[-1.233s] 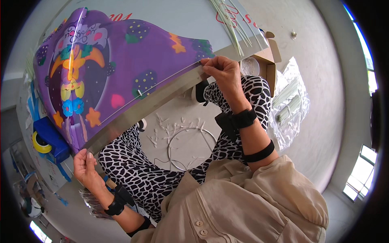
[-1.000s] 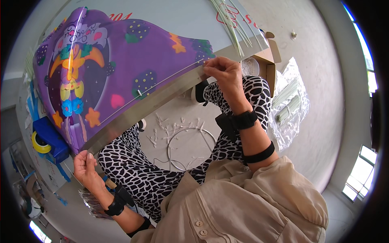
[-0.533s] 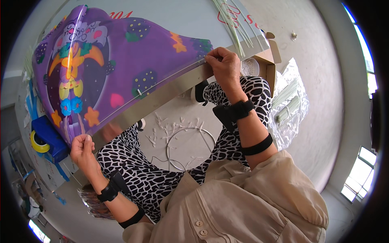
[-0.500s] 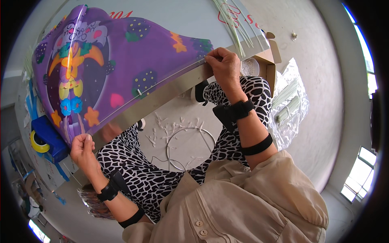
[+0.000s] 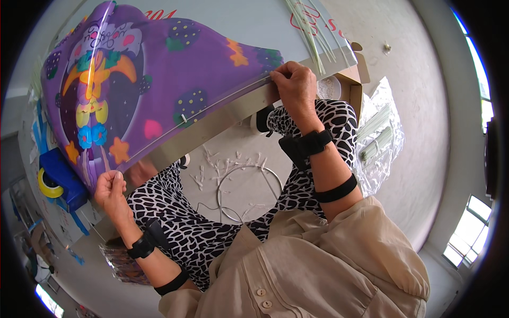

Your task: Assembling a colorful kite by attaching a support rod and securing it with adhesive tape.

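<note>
A large purple sheet, apparently a kite sail (image 5: 159, 69), printed with a unicorn-like figure, stars and dotted shapes, spreads across the table. Along its near edge runs a thin pale rod (image 5: 233, 95) carrying a small white clip (image 5: 184, 117). My right hand (image 5: 298, 87) pinches the edge at the right corner, thumb against bent fingers. At the lower left corner my left hand (image 5: 112, 193) also pinches the edge, fingers curled. Between them the edge is drawn nearly straight, close to the table's metal rim (image 5: 212, 123).
Thin pale rods (image 5: 313, 34) lie on the table at the far right. A blue tape dispenser (image 5: 66, 180) with yellow tape stands left. Below are a cardboard box (image 5: 350, 87), a plastic bag of rods (image 5: 379, 132), and a metal ring (image 5: 221, 185) among scattered white clips (image 5: 228, 159).
My left hand has shifted slightly up and right with its corner of the sheet. The right hand keeps its pinch almost in place. The sheet's folds have moved a little.
</note>
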`<state>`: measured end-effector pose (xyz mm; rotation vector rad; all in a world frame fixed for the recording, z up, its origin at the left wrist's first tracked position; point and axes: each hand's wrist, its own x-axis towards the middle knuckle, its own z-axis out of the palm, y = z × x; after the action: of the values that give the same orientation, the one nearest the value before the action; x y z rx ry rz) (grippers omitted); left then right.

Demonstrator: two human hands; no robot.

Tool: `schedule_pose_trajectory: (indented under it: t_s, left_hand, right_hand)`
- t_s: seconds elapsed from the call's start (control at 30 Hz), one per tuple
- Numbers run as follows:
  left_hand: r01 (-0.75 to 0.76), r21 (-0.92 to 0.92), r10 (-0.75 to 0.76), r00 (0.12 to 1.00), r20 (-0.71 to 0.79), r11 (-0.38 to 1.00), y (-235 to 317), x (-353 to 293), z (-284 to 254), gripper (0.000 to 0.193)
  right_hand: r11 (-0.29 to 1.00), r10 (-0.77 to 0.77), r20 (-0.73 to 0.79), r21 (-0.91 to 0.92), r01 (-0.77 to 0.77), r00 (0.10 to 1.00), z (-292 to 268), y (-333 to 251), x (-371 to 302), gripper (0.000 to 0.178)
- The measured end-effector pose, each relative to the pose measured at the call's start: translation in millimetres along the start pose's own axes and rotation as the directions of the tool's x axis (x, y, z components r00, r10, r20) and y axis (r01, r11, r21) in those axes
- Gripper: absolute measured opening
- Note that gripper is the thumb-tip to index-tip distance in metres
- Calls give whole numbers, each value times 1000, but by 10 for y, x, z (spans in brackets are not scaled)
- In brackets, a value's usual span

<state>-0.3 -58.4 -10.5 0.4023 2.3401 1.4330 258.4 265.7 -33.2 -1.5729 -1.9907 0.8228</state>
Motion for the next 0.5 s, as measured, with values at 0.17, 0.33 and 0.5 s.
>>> schedule_pose_trajectory:
  t_s: [0.17,0.33,0.5]
  left_hand:
    - [7,-15,-7,1000,-12,1000,10,2,-14,4]
    - [6,-68,-6,1000,-5,998,-64,33,-16,5]
    - [33,-31,-34,999,-38,999,-52,87,113,7]
  right_hand:
    - [998,-8,-31,-70,6,999,34,-19,5,15]
    - [994,-49,-41,-101,45,998,48,30,16,17]
    - [986,-105,-37,-136,99,994,11,95,50,19]
